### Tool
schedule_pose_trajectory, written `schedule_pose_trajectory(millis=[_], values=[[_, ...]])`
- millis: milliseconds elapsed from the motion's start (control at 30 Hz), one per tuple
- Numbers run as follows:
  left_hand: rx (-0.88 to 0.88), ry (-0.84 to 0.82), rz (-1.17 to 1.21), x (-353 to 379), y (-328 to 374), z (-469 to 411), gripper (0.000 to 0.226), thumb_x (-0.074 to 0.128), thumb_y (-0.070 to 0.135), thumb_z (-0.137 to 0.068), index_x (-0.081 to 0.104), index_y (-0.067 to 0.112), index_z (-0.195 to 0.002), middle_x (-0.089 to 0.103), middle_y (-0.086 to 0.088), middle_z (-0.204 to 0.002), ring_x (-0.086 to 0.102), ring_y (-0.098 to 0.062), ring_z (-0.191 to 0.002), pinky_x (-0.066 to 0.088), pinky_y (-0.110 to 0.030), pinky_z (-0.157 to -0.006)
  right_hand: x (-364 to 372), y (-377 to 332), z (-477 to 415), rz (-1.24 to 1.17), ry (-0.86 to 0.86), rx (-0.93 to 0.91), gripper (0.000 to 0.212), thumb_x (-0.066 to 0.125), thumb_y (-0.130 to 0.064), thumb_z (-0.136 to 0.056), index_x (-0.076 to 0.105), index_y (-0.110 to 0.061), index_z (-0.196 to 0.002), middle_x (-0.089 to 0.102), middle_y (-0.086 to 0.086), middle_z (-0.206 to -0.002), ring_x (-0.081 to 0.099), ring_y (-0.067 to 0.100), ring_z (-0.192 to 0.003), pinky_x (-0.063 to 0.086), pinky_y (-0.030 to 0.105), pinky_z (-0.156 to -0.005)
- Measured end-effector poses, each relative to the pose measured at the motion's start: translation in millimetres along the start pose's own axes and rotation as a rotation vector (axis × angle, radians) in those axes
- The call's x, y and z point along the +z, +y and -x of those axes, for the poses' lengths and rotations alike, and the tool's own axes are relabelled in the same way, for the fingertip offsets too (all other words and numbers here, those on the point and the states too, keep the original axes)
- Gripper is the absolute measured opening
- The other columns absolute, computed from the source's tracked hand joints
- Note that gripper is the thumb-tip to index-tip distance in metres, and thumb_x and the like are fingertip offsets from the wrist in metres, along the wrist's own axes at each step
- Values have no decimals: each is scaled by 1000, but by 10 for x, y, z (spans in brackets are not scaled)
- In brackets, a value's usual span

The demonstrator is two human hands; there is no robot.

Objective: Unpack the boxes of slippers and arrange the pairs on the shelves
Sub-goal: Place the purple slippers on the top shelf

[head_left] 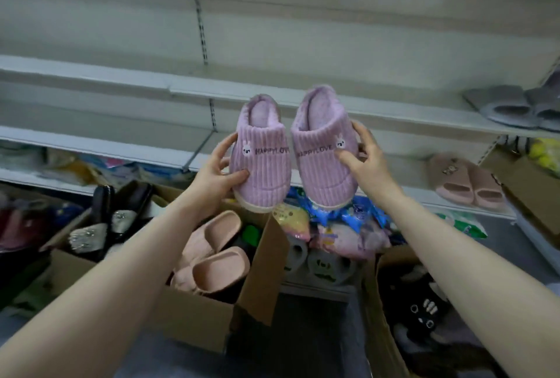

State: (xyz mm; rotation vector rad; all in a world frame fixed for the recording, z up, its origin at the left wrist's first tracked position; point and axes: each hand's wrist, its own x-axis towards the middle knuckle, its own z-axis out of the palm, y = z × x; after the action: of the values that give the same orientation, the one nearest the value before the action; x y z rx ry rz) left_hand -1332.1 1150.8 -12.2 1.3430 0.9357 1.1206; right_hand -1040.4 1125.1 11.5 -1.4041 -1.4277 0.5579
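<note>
The tall white metal shelving (91,74) filled the background. A pair of grey ribbed slides (509,108) sat side by side at the right of its middle board, and a pair of dusty pink foam slides (466,180) sat on the board below, so the pairs seemed to be lined up from that end. Below stood the open brown cardboard box (197,320) with one flap hanging outward, pale pink moulded slides (212,259) lying loose in it, waiting their turn. A second cardboard box (383,326) at the right held dark furry slippers. The task's pair was in the air above these boxes, in front of the middle board's edge and resting on no shelf. The left lilac corduroy slipper (260,159) and the right lilac corduroy slipper (321,162) were held close together, heels up and uppers toward the camera, probably to check that they matched and keep them paired for setting down. The left hand (215,171) clasped the outer side of its slipper, thumb pressed on the ribbed upper. The right hand (368,162) mirrored it on the other slipper, thumb across the front and fingers wrapped behind
</note>
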Motion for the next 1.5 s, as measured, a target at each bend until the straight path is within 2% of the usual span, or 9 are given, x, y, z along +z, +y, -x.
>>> schedule_pose_trajectory(millis=[200,367,600,1033,1167,1233,1300,1367,1500], values=[[170,61,26,-344,663,-329,72,60,-9,-86,44,40,-136,58,-14,-125,66,-18,-103,57,-30,-74,62,-748,-653,15,-36,-220,55,68,-29,-88,43,-69,-115,65,-23,-106,65,9,-96,54,45,-92],[279,39,41,-573,1231,-623,72,66,-5,-82,45,40,-134,57,-16,-122,68,-17,-93,57,-30,-69,159,-1262,-1162,-35,-35,-339,52,67,-18,-91,49,-40,-135,67,-15,-104,65,5,-89,57,36,-87],[340,136,29,-993,1899,-1096,66,52,-11,-89,43,33,-137,70,-4,-88,68,-13,-74,57,-32,-62,407,-1943,-1813,-24,8,-412,51,67,-27,-89,48,-45,-133,67,-12,-105,66,13,-93,57,42,-85],[189,156,22,-1706,3017,-2540,47,49,-1,-96,46,20,-138,64,-7,-106,61,-20,-81,52,-40,-77,1044,-2872,-3373,-161,169,-96,61,65,-40,-77,49,-28,-135,61,3,-124,62,26,-108,55,50,-92],[190,211,-67,-1671,3127,-2965,27,48,18,-101,51,11,-126,61,-7,-104,56,-15,-77,51,-32,-66,1165,-3006,-3513,-96,63,-107,55,62,-46,-77,55,-24,-127,60,-1,-126,61,19,-109,55,33,-87],[236,211,-83,-1665,3144,-3074,39,48,42,-99,54,9,-120,60,-14,-122,61,-22,-96,54,-39,-87,1152,-2980,-3446,72,55,-199,78,61,-59,-73,46,-28,-142,49,-7,-136,49,13,-122,43,33,-105],[298,197,-179,-1658,3094,-3083,85,56,73,-78,46,12,-136,48,-9,-142,50,-25,-125,39,-42,-109,1168,-2891,-3298,216,9,-335,87,67,-66,-67,41,-36,-144,41,-7,-139,41,11,-128,35,32,-111],[429,172,-337,-1635,2989,-3019,112,67,76,-65,25,17,-150,34,-1,-149,35,-18,-136,28,-36,-114,1226,-2777,-3227,380,-23,-442,93,73,-69,-60,40,-41,-142,38,-4,-142,38,12,-130,32,31,-112],[607,224,-509,-1697,2813,-3168,88,72,54,-73,34,20,-146,39,-6,-142,43,-17,-128,33,-29,-110,1283,-2675,-3354,545,65,-526,84,69,-67,-63,46,-41,-139,39,2,-141,39,20,-132,31,29,-110]])
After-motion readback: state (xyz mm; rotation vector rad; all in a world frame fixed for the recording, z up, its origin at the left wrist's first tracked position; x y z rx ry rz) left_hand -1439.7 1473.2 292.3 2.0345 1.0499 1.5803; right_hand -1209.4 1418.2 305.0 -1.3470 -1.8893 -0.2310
